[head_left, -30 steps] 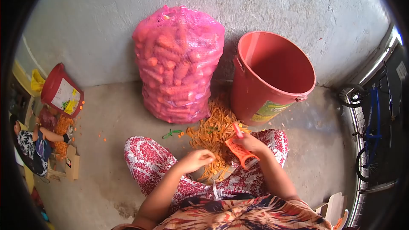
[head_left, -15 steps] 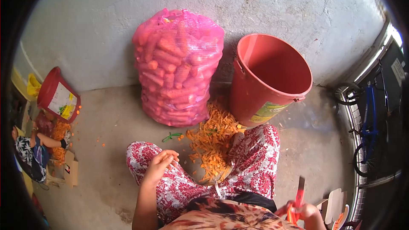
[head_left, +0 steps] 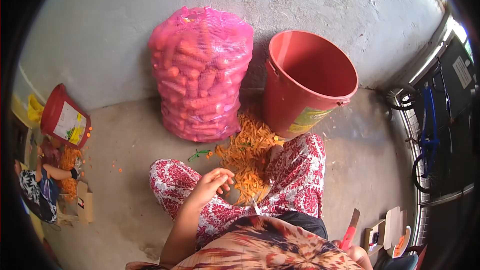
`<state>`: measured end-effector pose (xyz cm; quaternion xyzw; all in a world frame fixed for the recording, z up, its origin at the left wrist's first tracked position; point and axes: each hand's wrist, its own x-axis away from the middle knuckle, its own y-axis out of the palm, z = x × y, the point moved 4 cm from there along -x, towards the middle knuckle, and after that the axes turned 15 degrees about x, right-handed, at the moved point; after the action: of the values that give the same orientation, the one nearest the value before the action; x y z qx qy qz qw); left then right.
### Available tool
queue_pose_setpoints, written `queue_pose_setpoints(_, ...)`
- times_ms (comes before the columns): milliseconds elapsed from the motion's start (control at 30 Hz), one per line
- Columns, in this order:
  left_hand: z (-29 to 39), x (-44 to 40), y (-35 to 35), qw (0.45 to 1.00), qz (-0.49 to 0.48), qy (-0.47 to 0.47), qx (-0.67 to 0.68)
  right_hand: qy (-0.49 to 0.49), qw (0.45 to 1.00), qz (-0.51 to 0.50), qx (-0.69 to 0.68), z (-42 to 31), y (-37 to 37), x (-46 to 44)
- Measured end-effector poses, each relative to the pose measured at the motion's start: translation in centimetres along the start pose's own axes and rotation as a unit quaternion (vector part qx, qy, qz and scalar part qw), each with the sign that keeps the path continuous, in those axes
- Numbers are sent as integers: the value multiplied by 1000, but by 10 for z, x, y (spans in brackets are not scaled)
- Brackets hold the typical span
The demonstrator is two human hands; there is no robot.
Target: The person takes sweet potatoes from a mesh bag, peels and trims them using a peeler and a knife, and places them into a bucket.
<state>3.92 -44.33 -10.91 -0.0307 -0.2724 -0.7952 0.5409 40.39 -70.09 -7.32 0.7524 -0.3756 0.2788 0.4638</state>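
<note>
My right hand [head_left: 357,255], low at the right beside my hip, is closed around the red handle of a knife [head_left: 350,232]; its blade points up. Above my lap, my left hand [head_left: 212,187] has loosely bent, parted fingers and shows nothing in its grasp. Orange carrot peels [head_left: 250,155] lie heaped on the floor between my legs. Beyond them stands a pink mesh sack [head_left: 200,80] full of carrots, next to a large red bucket [head_left: 285,100]. A thin whitish item [head_left: 255,206] shows at my lap; its kind is unclear.
Green ties [head_left: 199,155] lie by the sack. Far left, another person [head_left: 37,185] sits near peels and a smaller red bucket [head_left: 65,115]. Open cardboard boxes [head_left: 395,227] and a white dish with orange pieces [head_left: 401,242] are at right, below a blue bicycle [head_left: 429,130].
My left hand has moved right and slightly up, toward the peels. The knife remains in my right hand; an orange item seen beside its handle earlier is no longer visible. The view has shifted slightly.
</note>
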Motion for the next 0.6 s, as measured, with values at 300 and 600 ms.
queue_pose_setpoints(300,-25,-15,77,961,-267,21,-74,-29,993,-113,29,33,-22,-31)
queue_pose_setpoints(600,-33,5,198,759,-610,15,-230,-61,997,-45,22,-11,6,-15)
